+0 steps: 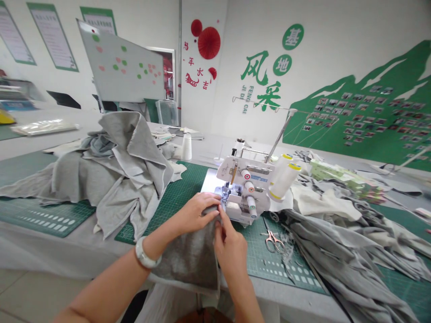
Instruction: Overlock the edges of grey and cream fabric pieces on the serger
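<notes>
A white overlock sewing machine point(245, 184) stands on a green cutting mat in front of me. Just before its needle area, my left hand point(198, 211) and my right hand point(230, 242) hold the upper edge of a grey fabric piece point(191, 260). The fingers of both hands meet on that edge beside the presser foot. From there the fabric hangs down over the table's front edge. My left wrist wears a pale bangle point(147, 253). Whether the needle has caught the fabric is hidden by my fingers.
To the left lies a heap of grey fabric pieces point(114, 166); another grey pile point(350, 242) fills the right. Small scissors point(274, 242) and thread scraps point(288, 255) lie right of the machine. Thread cones point(284, 179) stand behind it, and a white cone point(186, 147) stands left.
</notes>
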`<state>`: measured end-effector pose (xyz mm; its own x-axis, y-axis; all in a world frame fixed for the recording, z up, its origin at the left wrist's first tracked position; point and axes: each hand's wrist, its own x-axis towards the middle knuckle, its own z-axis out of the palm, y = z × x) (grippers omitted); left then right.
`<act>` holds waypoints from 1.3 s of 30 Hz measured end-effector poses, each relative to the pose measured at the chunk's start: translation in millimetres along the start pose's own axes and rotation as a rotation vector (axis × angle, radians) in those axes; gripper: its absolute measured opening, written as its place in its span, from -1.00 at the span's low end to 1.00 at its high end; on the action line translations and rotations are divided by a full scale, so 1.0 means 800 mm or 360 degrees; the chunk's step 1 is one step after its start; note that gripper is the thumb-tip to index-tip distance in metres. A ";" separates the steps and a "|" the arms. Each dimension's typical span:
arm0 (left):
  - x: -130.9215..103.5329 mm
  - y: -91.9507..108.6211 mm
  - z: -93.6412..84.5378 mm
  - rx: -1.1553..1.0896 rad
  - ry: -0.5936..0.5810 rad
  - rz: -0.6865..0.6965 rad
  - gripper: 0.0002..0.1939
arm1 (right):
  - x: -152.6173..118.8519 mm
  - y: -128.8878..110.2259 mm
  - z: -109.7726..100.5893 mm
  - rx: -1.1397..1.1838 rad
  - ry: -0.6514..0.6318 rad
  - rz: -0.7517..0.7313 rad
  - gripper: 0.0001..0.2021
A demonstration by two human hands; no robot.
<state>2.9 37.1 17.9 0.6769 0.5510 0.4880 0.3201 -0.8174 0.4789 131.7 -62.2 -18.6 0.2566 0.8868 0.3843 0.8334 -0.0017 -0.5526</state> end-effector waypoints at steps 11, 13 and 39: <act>-0.002 -0.008 0.008 -0.0104 0.0083 -0.0004 -0.71 | -0.002 0.008 0.000 0.0353 -0.0117 0.0042 -0.53; -0.002 -0.008 0.008 -0.0110 0.0085 -0.0011 -0.71 | -0.002 0.009 0.001 0.0357 -0.0120 0.0036 -0.52; 0.002 -0.002 0.001 -0.0062 0.0040 0.0002 -0.70 | -0.004 0.005 -0.008 0.0917 -0.0179 0.0065 -0.49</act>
<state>4.1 39.4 17.3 0.6603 0.5544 0.5065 0.2927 -0.8112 0.5063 137.4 -67.9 -17.3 0.2031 0.9350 0.2906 0.4155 0.1865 -0.8903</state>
